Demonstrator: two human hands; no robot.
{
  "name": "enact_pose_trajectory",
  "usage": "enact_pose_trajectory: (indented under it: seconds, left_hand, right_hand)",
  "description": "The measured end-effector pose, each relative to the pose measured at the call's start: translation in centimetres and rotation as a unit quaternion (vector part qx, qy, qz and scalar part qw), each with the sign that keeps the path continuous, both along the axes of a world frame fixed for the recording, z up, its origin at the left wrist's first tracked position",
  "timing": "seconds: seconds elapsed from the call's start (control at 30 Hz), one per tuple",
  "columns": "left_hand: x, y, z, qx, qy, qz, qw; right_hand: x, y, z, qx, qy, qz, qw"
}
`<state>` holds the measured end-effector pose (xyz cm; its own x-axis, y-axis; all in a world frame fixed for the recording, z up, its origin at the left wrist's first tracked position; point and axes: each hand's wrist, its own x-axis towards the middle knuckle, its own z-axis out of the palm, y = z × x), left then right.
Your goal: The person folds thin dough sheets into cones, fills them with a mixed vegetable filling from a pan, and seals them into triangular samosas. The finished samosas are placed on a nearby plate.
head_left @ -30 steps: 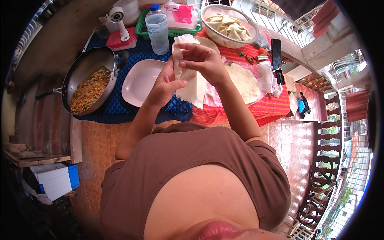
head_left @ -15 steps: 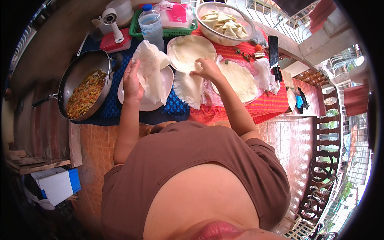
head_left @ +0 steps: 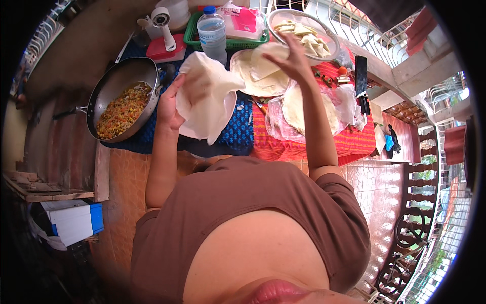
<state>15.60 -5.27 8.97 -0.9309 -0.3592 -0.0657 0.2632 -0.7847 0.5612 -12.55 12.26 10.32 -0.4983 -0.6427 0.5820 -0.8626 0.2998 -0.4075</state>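
My left hand point(head_left: 172, 106) grips a thin, pale wrapper sheet point(head_left: 205, 91) by its left edge. The sheet hangs, rippled, over a white plate point(head_left: 229, 112) and hides most of it. To the right, my right hand point(head_left: 293, 58) is raised with fingers spread, slightly blurred, above a round plate of flat wrappers point(head_left: 248, 76). One wrapper point(head_left: 268, 63) lies partly folded on that plate, just under the right hand; nothing shows in its grasp. Behind my right forearm lies another stack of round wrappers point(head_left: 298, 109) on clear plastic.
A deep pan point(head_left: 121, 104) of chopped vegetable filling stands at left. Behind are a water bottle point(head_left: 212, 38), a green basket point(head_left: 250, 45) and a bowl of folded triangles point(head_left: 326, 33). A dark-handled knife point(head_left: 360, 76) lies at the right by crumpled plastic point(head_left: 347, 99).
My right hand has moved up and away, its fingers opening. The wrapper that hung below it now lies on the far plate. My left hand still holds its sheet, now spread wider.
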Motion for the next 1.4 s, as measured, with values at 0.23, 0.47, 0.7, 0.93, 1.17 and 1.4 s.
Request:
enact_pose_trajectory:
  seconds: [0.23,0.47,0.7,0.93,1.17,1.4]
  left_hand:
    - [-0.9,-2.4,0.9,-0.280,-0.065,-0.060,0.956]
    - [2.2,-2.5,-1.7,-0.500,-0.136,0.038,0.854]
    - [4.7,-4.2,-2.2,-0.851,-0.076,0.218,0.472]
    - [5.4,-5.0,-9.3,-0.833,-0.112,0.088,0.534]
    - [4.5,-6.7,-8.8,-0.778,-0.147,0.023,0.611]
    - [4.6,-7.8,-9.6,-0.755,-0.190,0.055,0.625]
  right_hand:
    - [7.6,-5.0,1.9,0.323,-0.265,0.343,0.841]
    - [6.8,-4.9,1.2,0.111,-0.404,0.321,0.849]
    - [9.0,-5.9,-1.8,0.056,-0.015,0.272,0.961]
    - [15.3,-4.4,-8.3,0.269,0.011,0.179,0.946]
    - [16.2,-2.9,-8.6,0.228,-0.015,0.200,0.953]
    - [16.1,-3.8,-9.1,0.205,-0.061,0.091,0.973]
